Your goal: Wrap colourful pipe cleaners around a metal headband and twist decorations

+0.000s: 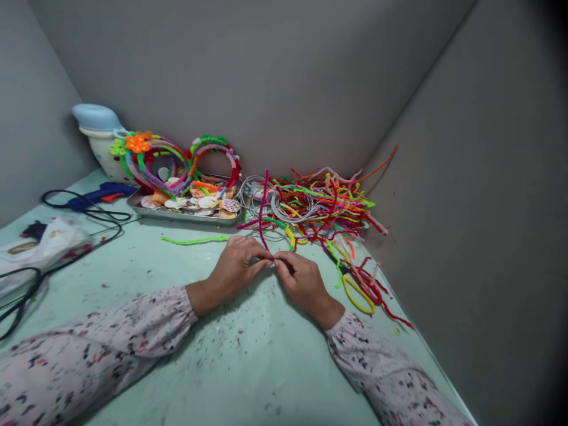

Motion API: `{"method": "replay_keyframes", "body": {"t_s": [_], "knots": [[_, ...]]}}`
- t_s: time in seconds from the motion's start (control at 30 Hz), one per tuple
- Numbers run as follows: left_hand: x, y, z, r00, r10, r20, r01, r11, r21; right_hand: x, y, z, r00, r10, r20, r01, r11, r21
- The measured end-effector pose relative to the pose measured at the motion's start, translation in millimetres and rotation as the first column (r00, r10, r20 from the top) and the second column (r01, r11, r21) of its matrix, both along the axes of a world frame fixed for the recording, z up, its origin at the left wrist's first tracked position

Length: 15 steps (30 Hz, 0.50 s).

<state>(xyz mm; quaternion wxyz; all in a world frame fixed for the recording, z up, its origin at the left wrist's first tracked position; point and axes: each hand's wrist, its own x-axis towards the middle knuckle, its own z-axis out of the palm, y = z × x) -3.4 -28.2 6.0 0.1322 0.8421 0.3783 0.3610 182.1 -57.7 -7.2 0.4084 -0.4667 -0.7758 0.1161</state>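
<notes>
My left hand (pixel 239 265) and my right hand (pixel 302 279) meet fingertip to fingertip over the middle of the table. Both pinch a magenta pipe cleaner (pixel 263 207), whose long end stands up above the fingers. The part between the fingertips is mostly hidden. Just behind my hands lies a curved piece wrapped in green and yellow (pixel 290 236). A light green pipe cleaner (pixel 193 241) rests on the table, its right end close to my left hand.
Behind are a metal tray (pixel 186 218) of shell-like pieces, colourful wrapped hoops (pixel 215 145) and a pipe cleaner pile (pixel 328 201). Yellow-handled scissors (pixel 358 296) lie right. At left are a blue glue gun (pixel 100 194), black cable (pixel 84 251), plastic bag (pixel 48 242) and lidded container (pixel 104 145).
</notes>
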Motion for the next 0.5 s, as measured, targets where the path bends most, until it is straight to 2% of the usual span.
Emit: {"method": "replay_keyframes", "body": {"t_s": [0.5], "knots": [[1.6, -1.5, -3.6, 0.997, 0.048, -0.064, -0.047, 0.999, 0.024, -0.4, 0.9, -0.7, 1.000, -0.010, 0.016, 0.010, 1.000, 0.013]]}}
